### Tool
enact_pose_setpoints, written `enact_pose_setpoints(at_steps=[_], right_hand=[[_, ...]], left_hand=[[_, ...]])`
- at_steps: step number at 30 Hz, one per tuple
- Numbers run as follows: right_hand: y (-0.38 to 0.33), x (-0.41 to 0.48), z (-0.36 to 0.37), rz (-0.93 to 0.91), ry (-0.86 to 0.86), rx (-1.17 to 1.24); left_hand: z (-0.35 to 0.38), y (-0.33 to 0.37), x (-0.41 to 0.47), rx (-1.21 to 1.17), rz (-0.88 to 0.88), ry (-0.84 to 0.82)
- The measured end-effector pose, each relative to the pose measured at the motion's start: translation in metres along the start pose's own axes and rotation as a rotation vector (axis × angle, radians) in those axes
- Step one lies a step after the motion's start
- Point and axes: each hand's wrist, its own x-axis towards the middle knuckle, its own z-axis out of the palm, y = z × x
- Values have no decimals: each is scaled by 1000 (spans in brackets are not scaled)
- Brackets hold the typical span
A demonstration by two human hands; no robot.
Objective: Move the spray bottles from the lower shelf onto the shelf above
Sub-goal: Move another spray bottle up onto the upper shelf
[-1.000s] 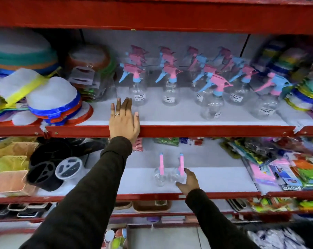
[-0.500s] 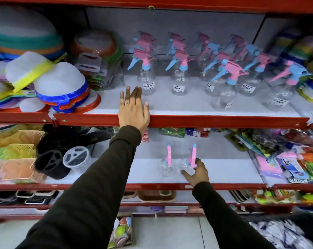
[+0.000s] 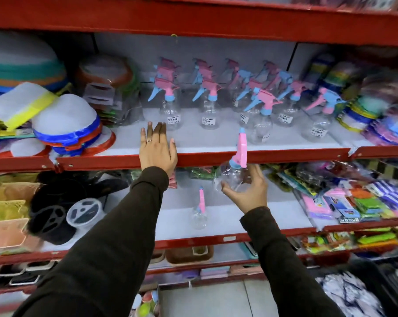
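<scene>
My right hand (image 3: pixel 248 191) grips a clear spray bottle (image 3: pixel 233 172) with a pink and blue trigger head, held in the air in front of the red edge of the upper shelf (image 3: pixel 285 155). One more clear spray bottle (image 3: pixel 199 213) with a pink head stands alone on the white lower shelf (image 3: pixel 239 220). Several spray bottles (image 3: pixel 262 115) with pink and blue heads stand in rows on the upper shelf. My left hand (image 3: pixel 157 147) lies flat on the front edge of the upper shelf, fingers spread, holding nothing.
Stacked mesh food covers (image 3: pixel 63 122) fill the upper shelf's left end, coloured packs (image 3: pixel 376 120) its right. On the lower shelf sit baskets (image 3: pixel 8 209) and black containers (image 3: pixel 51 216) at left, packaged cloths (image 3: pixel 353 202) at right. A red shelf beam (image 3: pixel 193 21) runs overhead.
My right hand closed on the right-hand bottle on the lower shelf and lifted it up to the level of the upper shelf's edge. My left hand stayed on that edge.
</scene>
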Motion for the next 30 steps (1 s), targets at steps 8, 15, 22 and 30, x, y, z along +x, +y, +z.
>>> enact_pose_setpoints(at_steps=[8, 15, 22, 30], right_hand=[[-45, 79, 8, -63, 95, 52], [-43, 127, 30, 46, 13, -39], [-29, 132, 45, 123, -113, -73], [-33, 127, 47, 100, -50, -107]], left_hand=[[1, -2, 1, -7, 8, 10], [3, -2, 4, -11, 12, 11], [6, -3, 7, -5, 13, 24], [7, -4, 8, -20, 5, 42]])
